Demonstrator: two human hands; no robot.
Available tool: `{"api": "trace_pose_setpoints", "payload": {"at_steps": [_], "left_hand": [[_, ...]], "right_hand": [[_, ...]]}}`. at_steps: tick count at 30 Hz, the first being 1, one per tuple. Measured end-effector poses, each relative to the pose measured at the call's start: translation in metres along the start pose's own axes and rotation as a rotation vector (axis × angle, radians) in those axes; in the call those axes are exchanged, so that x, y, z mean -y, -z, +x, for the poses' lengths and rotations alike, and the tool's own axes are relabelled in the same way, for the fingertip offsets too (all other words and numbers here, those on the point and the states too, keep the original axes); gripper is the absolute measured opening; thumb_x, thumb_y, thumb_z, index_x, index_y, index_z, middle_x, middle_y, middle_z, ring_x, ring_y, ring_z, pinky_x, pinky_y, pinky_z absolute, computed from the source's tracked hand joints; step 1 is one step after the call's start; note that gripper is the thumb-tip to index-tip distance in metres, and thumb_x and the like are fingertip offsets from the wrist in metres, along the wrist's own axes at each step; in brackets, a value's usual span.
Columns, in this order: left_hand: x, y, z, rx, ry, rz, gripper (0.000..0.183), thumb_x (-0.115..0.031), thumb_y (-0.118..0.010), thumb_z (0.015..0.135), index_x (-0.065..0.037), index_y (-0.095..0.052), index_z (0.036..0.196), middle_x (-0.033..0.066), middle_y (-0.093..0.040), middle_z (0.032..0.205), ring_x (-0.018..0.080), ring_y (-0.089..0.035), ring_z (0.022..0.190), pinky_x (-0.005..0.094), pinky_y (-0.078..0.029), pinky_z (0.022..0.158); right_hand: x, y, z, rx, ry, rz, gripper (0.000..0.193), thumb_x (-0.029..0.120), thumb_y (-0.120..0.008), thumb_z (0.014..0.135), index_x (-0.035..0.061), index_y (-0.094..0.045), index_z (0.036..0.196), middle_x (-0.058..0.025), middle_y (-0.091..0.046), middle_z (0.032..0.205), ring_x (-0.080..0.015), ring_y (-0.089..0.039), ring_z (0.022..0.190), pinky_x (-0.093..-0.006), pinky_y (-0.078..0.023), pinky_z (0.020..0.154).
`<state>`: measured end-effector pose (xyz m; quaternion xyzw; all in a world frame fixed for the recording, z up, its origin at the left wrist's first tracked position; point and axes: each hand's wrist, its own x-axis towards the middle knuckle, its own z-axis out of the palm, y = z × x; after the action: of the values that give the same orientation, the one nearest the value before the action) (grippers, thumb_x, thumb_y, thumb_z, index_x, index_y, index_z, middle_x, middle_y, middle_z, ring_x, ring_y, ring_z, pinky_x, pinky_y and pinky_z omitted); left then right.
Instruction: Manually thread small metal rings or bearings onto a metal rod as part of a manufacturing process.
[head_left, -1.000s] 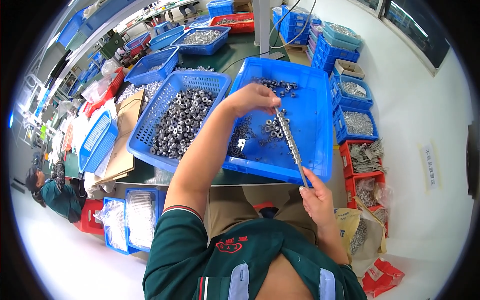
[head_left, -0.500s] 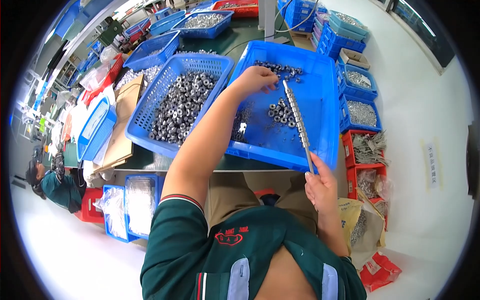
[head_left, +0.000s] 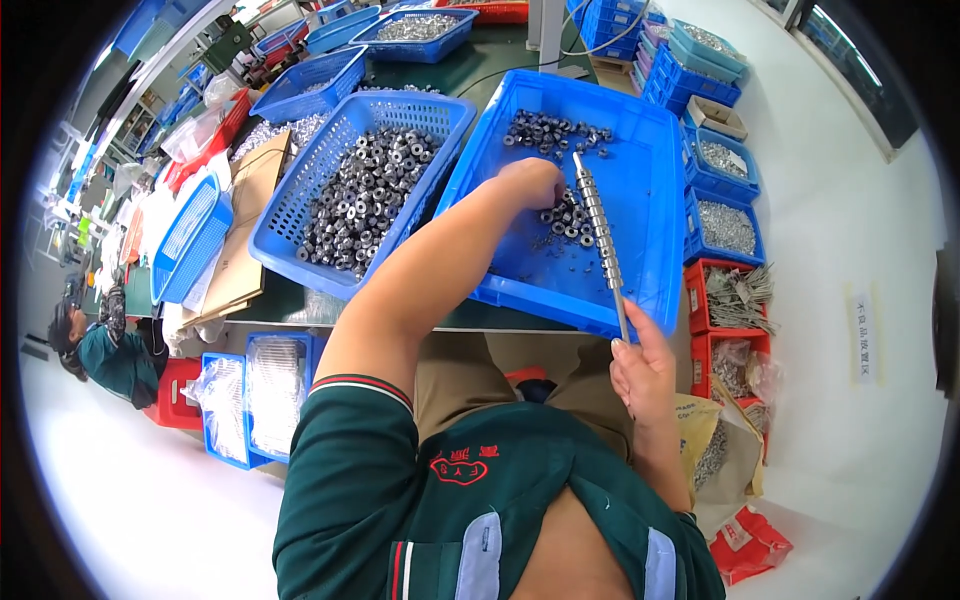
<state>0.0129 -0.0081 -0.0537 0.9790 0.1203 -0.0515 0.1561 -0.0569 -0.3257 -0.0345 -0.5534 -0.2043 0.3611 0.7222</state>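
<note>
In my right hand (head_left: 643,368) is the lower end of a thin metal rod (head_left: 622,316), fingers wrapped round it. Several shiny metal rings (head_left: 600,232) are threaded along the rod, which slants upward over a blue tray (head_left: 648,200). My left hand (head_left: 533,183) is over the middle of the tray, beside the rod. Its fingers are curled down at a small pile of dark metal rings (head_left: 572,222); the fingertips are partly hidden, so what they hold cannot be made out. More loose rings (head_left: 550,132) lie along the tray's far side.
Left of the tray stands a blue perforated basket (head_left: 290,215) full of metal rings. Flat cardboard (head_left: 248,240) lies beyond it. Stacked blue bins (head_left: 722,175) and red bins (head_left: 712,300) with metal parts line the right side. Another person (head_left: 110,350) sits far left.
My left hand has moved nearer, from the tray's far rings down to the small pile in the middle. My right hand still holds the rod in nearly the same place.
</note>
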Motion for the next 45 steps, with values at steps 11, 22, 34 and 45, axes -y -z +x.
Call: {"api": "trace_pose_setpoints", "payload": {"at_steps": [11, 22, 34, 45], "left_hand": [[-0.007, 0.008, -0.005, 0.025, 0.092, 0.095, 0.022, -0.019, -0.065, 0.070, -0.017, -0.070, 0.091, 0.0076, -0.067, 0.094, 0.0281, -0.063, 0.091, 0.0392, -0.052, 0.074], [-0.002, -0.001, 0.002, 0.067, 0.065, 0.120, 0.022, -0.012, -0.059, 0.072, -0.006, -0.070, 0.091, 0.0153, -0.066, 0.097, 0.0322, -0.064, 0.092, 0.0403, -0.052, 0.077], [0.002, -0.006, 0.003, 0.130, 0.100, 0.159, 0.027, -0.019, -0.072, 0.065, -0.013, -0.070, 0.091, 0.0116, -0.067, 0.092, 0.0293, -0.063, 0.088, 0.0392, -0.050, 0.076], [0.006, 0.052, -0.020, -0.172, 0.069, -0.794, 0.018, -0.007, -0.064, 0.080, -0.002, -0.057, 0.095, 0.0113, -0.067, 0.086, 0.0160, -0.065, 0.069, 0.0309, -0.051, 0.060]], "right_hand": [[0.000, 0.001, 0.001, 0.008, -0.012, 0.016, 0.050, 0.003, -0.050, 0.089, 0.0049, -0.035, 0.137, 0.0074, -0.038, 0.053, 0.0002, -0.031, 0.040, -0.0162, -0.025, 0.036], [0.000, 0.000, 0.000, -0.005, -0.016, -0.003, 0.049, 0.003, -0.049, 0.090, 0.0053, -0.035, 0.137, 0.0072, -0.039, 0.054, 0.0003, -0.032, 0.041, -0.0158, -0.026, 0.036], [0.000, -0.001, 0.001, 0.009, -0.003, -0.015, 0.048, 0.004, -0.049, 0.090, 0.0053, -0.035, 0.136, 0.0069, -0.038, 0.054, -0.0001, -0.032, 0.040, -0.0160, -0.027, 0.035], [0.001, 0.002, 0.001, 0.026, -0.010, -0.019, 0.048, 0.005, -0.050, 0.090, 0.0056, -0.036, 0.136, 0.0065, -0.038, 0.053, -0.0007, -0.032, 0.039, -0.0166, -0.027, 0.035]]}}
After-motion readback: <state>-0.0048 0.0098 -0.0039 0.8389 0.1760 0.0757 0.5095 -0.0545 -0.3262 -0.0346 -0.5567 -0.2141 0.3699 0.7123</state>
